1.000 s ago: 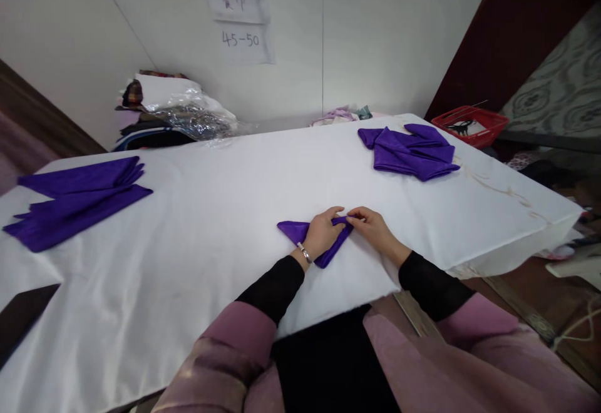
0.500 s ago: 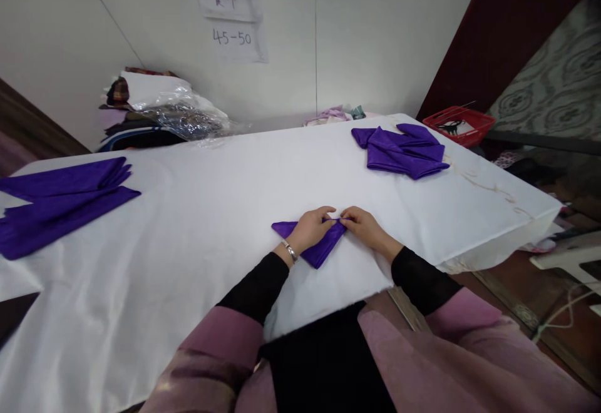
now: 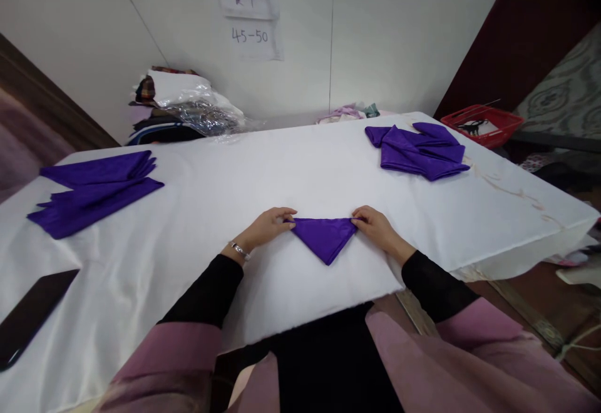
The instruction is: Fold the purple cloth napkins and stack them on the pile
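Note:
A purple cloth napkin point(image 3: 325, 238) lies folded into a triangle near the front of the white-covered table, its point towards me and its long edge away from me. My left hand point(image 3: 267, 225) pinches the left corner between thumb and fingers. At the right corner, my right hand point(image 3: 377, 228) grips the cloth in the same way. The far edge runs straight between both hands.
Folded purple napkins point(image 3: 98, 191) lie on the left, with more purple napkins point(image 3: 417, 150) at the back right. A dark phone point(image 3: 35, 316) rests at the left front. Beyond stand plastic-wrapped fabrics point(image 3: 188, 109) and a red basket point(image 3: 483, 126).
My left hand has moved from the napkin's right side to its left corner. My right hand stays at the right corner. The view has turned left, showing more of the phone.

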The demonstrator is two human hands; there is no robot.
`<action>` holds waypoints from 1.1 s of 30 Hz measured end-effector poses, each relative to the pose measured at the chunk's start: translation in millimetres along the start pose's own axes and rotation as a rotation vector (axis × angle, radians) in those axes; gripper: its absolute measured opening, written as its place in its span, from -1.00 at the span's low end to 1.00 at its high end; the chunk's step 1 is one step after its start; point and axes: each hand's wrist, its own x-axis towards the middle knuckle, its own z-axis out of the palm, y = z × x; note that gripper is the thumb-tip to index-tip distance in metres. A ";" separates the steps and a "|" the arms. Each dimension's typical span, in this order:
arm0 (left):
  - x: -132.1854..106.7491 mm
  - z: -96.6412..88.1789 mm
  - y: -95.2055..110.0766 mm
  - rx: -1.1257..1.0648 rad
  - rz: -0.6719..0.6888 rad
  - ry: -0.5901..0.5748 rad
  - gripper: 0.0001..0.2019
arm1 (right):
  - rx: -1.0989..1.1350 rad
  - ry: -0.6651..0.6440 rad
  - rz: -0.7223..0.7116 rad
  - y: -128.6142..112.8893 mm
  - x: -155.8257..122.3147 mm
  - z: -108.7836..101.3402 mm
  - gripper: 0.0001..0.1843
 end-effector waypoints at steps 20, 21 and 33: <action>5.1 18.4 -8.7 -0.539 0.049 0.141 -0.69 | 0.007 0.027 -0.008 0.0 -5.0 -1.9 -0.88; 5.2 19.1 -8.4 -0.569 0.055 0.146 -0.69 | 0.005 0.026 -0.007 -0.3 -5.0 -2.0 -0.88; 6.6 21.8 -14.3 -0.309 0.108 0.191 -0.70 | -0.009 0.040 -0.010 -1.1 -5.1 -1.4 -0.90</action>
